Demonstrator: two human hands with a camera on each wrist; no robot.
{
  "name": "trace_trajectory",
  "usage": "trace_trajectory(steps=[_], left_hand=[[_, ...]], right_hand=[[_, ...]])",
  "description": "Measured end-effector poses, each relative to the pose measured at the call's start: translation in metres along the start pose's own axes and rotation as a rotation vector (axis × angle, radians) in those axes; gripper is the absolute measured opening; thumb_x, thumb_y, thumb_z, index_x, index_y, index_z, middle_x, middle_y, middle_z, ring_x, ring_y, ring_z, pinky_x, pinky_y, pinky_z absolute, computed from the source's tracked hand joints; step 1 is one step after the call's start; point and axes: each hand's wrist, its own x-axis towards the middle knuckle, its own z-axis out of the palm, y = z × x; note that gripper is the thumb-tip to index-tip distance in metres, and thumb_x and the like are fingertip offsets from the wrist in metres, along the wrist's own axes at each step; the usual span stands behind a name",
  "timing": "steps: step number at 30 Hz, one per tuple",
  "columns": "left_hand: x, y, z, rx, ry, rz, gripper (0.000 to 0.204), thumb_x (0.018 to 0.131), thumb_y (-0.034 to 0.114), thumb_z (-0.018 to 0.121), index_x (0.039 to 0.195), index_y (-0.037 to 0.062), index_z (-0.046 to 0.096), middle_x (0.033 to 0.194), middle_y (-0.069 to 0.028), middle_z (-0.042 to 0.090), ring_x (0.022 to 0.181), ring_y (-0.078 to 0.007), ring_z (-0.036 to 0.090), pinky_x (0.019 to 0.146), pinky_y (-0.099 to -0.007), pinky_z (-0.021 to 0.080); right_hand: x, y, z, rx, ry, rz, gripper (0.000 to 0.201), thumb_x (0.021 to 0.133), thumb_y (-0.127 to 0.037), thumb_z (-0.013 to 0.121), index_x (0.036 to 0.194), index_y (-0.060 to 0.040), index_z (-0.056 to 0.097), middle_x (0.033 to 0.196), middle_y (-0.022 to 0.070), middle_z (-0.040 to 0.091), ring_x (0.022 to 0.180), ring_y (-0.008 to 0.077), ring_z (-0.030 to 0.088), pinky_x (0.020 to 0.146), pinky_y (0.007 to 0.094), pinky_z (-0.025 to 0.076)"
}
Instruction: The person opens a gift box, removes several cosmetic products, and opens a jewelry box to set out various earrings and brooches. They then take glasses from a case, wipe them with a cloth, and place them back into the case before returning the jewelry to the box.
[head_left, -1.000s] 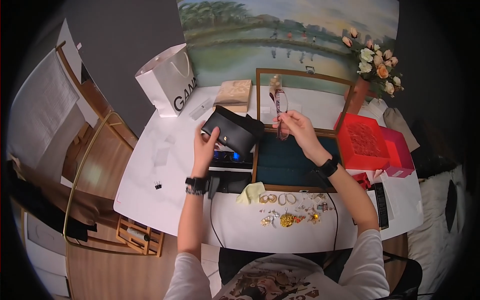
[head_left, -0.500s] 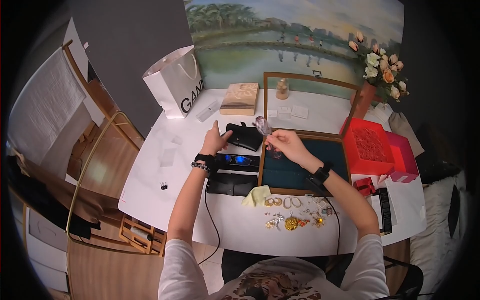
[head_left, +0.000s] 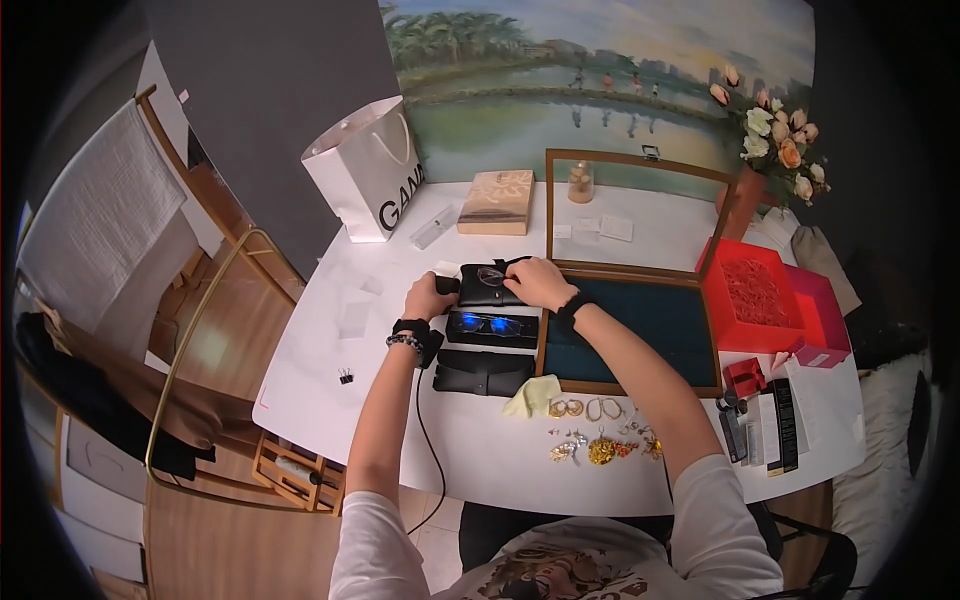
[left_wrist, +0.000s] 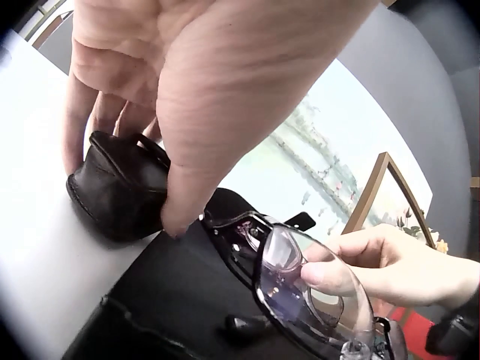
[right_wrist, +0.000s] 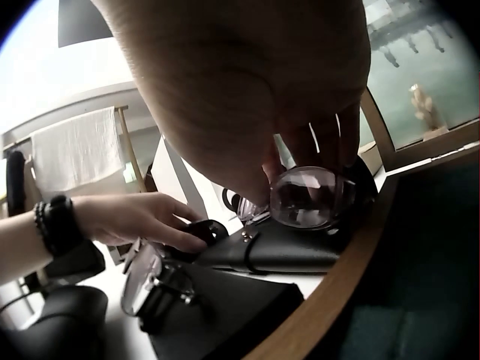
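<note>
My left hand [head_left: 428, 298] curls its fingers round a small dark leather piece [left_wrist: 120, 187] at the left end of a black case [head_left: 482, 294]. Whether that piece belongs to the case, I cannot tell. In the right wrist view the left thumb lies along it. My right hand [head_left: 543, 284] pinches dark-framed glasses [head_left: 490, 275], held low over the case; their clear lenses [left_wrist: 281, 289] show large in the left wrist view. Nearer me, other glasses [head_left: 490, 323] with blue reflections lie on a black box [right_wrist: 232, 307], and a closed black case [head_left: 485, 372] lies below them.
A wooden display case [head_left: 632, 335] with its glass lid raised stands to the right, red boxes [head_left: 755, 300] beyond it. Jewelry [head_left: 602, 450] and a pale cloth [head_left: 533, 397] lie in front. A paper bag [head_left: 365, 175] and a book-like box [head_left: 497, 202] stand behind.
The black case went from my left hand onto the table, and that hand now grips the piece at its end. My right hand has brought the glasses down and left, over the case.
</note>
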Motion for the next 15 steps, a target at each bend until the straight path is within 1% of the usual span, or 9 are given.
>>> trace_trajectory(steps=[2, 4, 5, 9, 11, 12, 13, 14, 15], left_hand=[[0.001, -0.010, 0.000, 0.010, 0.011, 0.008, 0.074, 0.071, 0.040, 0.089, 0.128, -0.0005, 0.065, 0.115, -0.0259, 0.074, 0.106, -0.0389, 0.073, 0.094, -0.0439, 0.058], [-0.007, -0.011, -0.005, -0.073, 0.206, 0.044, 0.063, 0.074, 0.031, 0.087, 0.125, -0.0006, 0.066, 0.109, -0.0236, 0.075, 0.102, -0.0374, 0.075, 0.091, -0.0429, 0.058], [-0.012, -0.003, -0.012, -0.078, 0.207, 0.046, 0.063, 0.074, 0.031, 0.087, 0.125, -0.0006, 0.066, 0.109, -0.0236, 0.075, 0.102, -0.0374, 0.075, 0.091, -0.0429, 0.058], [-0.050, 0.064, -0.057, -0.426, 0.331, 0.141, 0.049, 0.076, 0.016, 0.084, 0.121, 0.0034, 0.069, 0.107, -0.0222, 0.075, 0.101, -0.0385, 0.074, 0.088, -0.0448, 0.058], [-0.065, 0.105, -0.059, -0.472, 0.452, 0.563, 0.054, 0.075, 0.016, 0.085, 0.125, 0.0033, 0.068, 0.106, -0.0212, 0.076, 0.098, -0.0374, 0.075, 0.086, -0.0428, 0.058], [-0.080, 0.132, -0.061, -0.516, 0.389, 0.599, 0.055, 0.074, 0.015, 0.085, 0.126, 0.0024, 0.068, 0.105, -0.0208, 0.076, 0.097, -0.0373, 0.075, 0.086, -0.0419, 0.058], [-0.097, 0.160, -0.063, -0.561, 0.325, 0.638, 0.056, 0.074, 0.015, 0.086, 0.126, 0.0014, 0.068, 0.104, -0.0205, 0.076, 0.095, -0.0372, 0.075, 0.086, -0.0410, 0.058], [-0.112, 0.183, -0.064, -0.568, 0.248, 0.631, 0.053, 0.075, 0.011, 0.084, 0.124, -0.0007, 0.068, 0.103, -0.0187, 0.076, 0.094, -0.0329, 0.075, 0.087, -0.0383, 0.058], [-0.124, 0.203, -0.063, -0.574, 0.169, 0.624, 0.050, 0.076, 0.007, 0.083, 0.122, -0.0029, 0.068, 0.102, -0.0169, 0.076, 0.093, -0.0286, 0.075, 0.088, -0.0357, 0.058]], right_hand=[[-0.007, -0.001, -0.009, 0.003, 0.058, -0.044, 0.027, 0.097, -0.030, 0.067, 0.104, -0.0058, 0.077, 0.095, 0.0180, 0.076, 0.094, 0.0384, 0.072, 0.085, 0.0510, 0.056], [-0.024, -0.010, -0.040, 0.130, 0.177, -0.044, 0.030, 0.098, -0.030, 0.068, 0.108, -0.0028, 0.076, 0.101, 0.0181, 0.077, 0.097, 0.0355, 0.073, 0.087, 0.0466, 0.056], [-0.033, -0.013, -0.055, 0.124, 0.177, -0.043, 0.030, 0.098, -0.030, 0.068, 0.108, -0.0028, 0.076, 0.101, 0.0181, 0.077, 0.097, 0.0355, 0.073, 0.087, 0.0466, 0.056], [-0.076, -0.030, -0.099, 0.549, 0.112, 0.101, 0.034, 0.101, -0.024, 0.068, 0.124, 0.0011, 0.069, 0.111, 0.0153, 0.076, 0.107, 0.0239, 0.073, 0.090, 0.0354, 0.055], [-0.102, -0.053, -0.122, 0.596, 0.245, 0.015, 0.041, 0.099, -0.024, 0.072, 0.130, 0.0012, 0.067, 0.120, 0.0164, 0.074, 0.107, 0.0262, 0.072, 0.093, 0.0370, 0.056], [-0.113, -0.062, -0.128, 0.590, 0.244, 0.014, 0.041, 0.099, -0.024, 0.072, 0.130, 0.0012, 0.067, 0.120, 0.0164, 0.074, 0.107, 0.0262, 0.072, 0.093, 0.0370, 0.056], [-0.124, -0.071, -0.131, 0.473, 0.362, -0.002, 0.044, 0.097, -0.028, 0.073, 0.129, 0.0012, 0.068, 0.124, 0.0175, 0.073, 0.111, 0.0302, 0.071, 0.094, 0.0390, 0.056], [-0.133, -0.075, -0.135, 0.353, 0.480, -0.016, 0.047, 0.096, -0.031, 0.074, 0.129, 0.0012, 0.069, 0.128, 0.0186, 0.072, 0.116, 0.0342, 0.070, 0.095, 0.0411, 0.056], [-0.141, -0.074, -0.138, 0.344, 0.483, -0.013, 0.047, 0.096, -0.031, 0.074, 0.129, 0.0012, 0.069, 0.128, 0.0186, 0.072, 0.116, 0.0342, 0.070, 0.095, 0.0411, 0.056]])
